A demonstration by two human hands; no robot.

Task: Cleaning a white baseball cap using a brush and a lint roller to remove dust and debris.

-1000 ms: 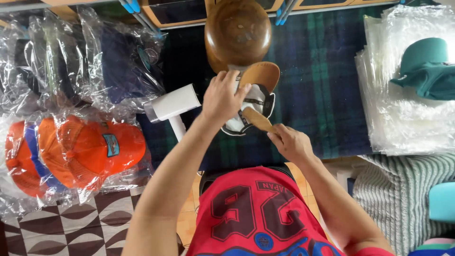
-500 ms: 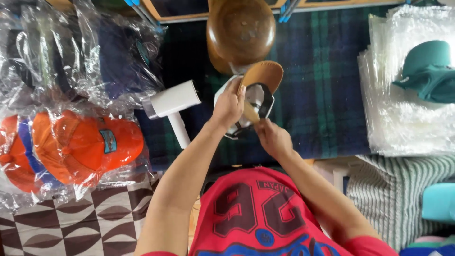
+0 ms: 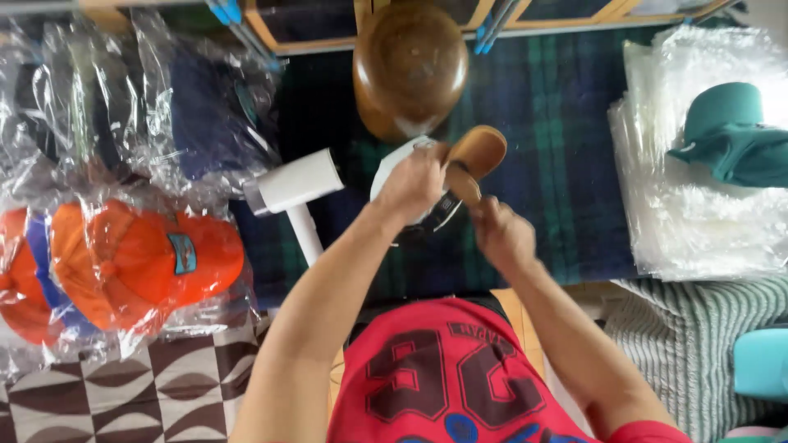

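Holding white cap (image 3: 392, 176), tan brim (image 3: 478, 152) pointing up-right, both hands (image 3: 414, 182) gripping

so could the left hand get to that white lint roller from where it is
Probably yes. The left hand is busy gripping the cap with the tan brim, but the white lint roller lies just to its left on the plaid cloth, with nothing between them. It would have to let go first.
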